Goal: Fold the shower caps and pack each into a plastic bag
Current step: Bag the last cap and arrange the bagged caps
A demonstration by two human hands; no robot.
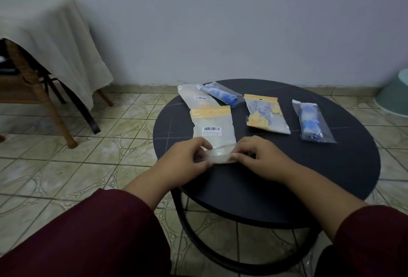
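At the far left a wooden chair (28, 82) draped with a pale cloth (59, 40) stands on the tiled floor. The left hand (187, 157) has its fingers curled, pinching the left end of a pale folded shower cap (220, 157) at the near opening of a plastic bag (213, 128) with a yellow strip and a barcode label, lying on the round dark tabletop (331, 166). The right hand (258, 155) pinches the cap's right end. Behind lie a second labelled bag (196, 97) and a bagged blue cap (220, 93), then a yellow-topped patterned pack (266, 114), and another bagged blue cap (311, 122) further right
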